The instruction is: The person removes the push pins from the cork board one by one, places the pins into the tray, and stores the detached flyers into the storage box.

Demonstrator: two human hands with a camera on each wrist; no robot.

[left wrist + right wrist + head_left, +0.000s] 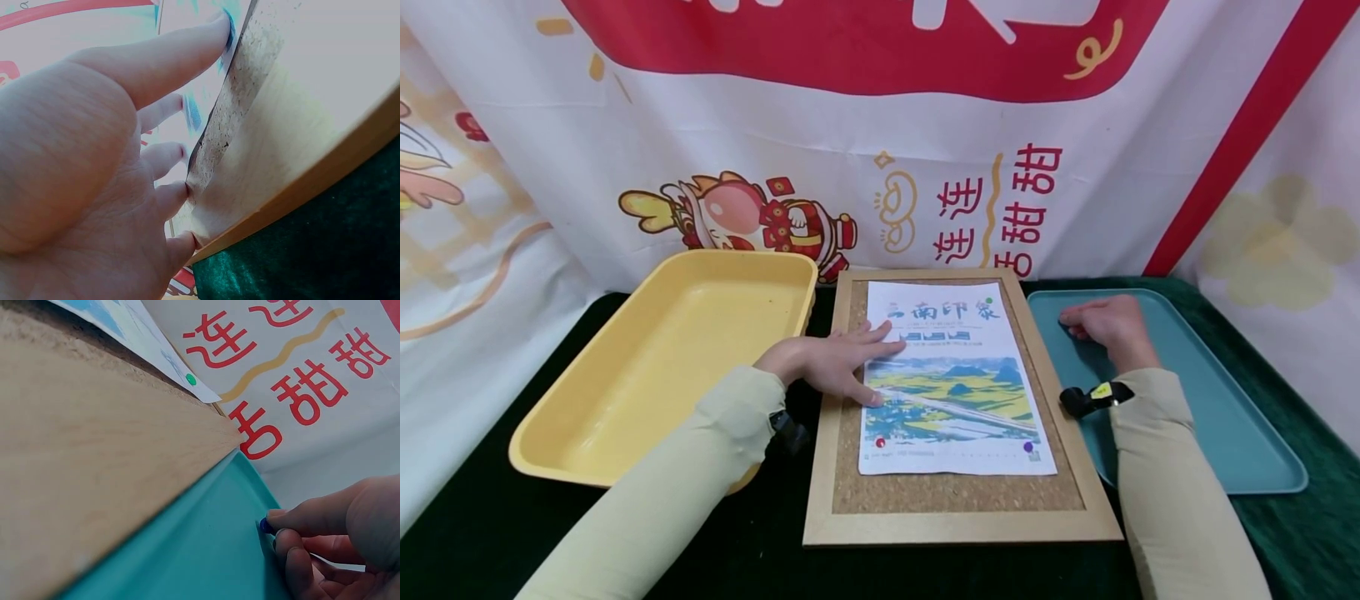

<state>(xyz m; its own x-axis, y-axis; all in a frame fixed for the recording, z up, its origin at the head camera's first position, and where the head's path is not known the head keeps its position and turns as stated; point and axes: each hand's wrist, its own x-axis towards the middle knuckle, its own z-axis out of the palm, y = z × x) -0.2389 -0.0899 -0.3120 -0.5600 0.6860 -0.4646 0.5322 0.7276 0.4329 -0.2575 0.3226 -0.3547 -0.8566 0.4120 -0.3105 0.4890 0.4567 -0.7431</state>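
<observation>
A printed poster (955,392) lies on a wood-framed cork board (955,527). A red pin (880,442), a purple pin (1028,447) and a green pin (997,302) sit at three of its corners. My left hand (838,362) rests flat on the poster's left edge with its fingers straight; in the left wrist view the fingertips (219,28) press the paper beside the cork (231,119). My right hand (1108,325) rests in the teal tray (1225,417), fingers curled. The right wrist view shows it pinching a small blue pushpin (265,525) against the tray floor (200,550).
A deep yellow tray (647,367) stands left of the board on the dark green tablecloth (1322,533). A printed banner (1000,167) hangs close behind everything. The board's wooden frame (94,437) butts against the teal tray.
</observation>
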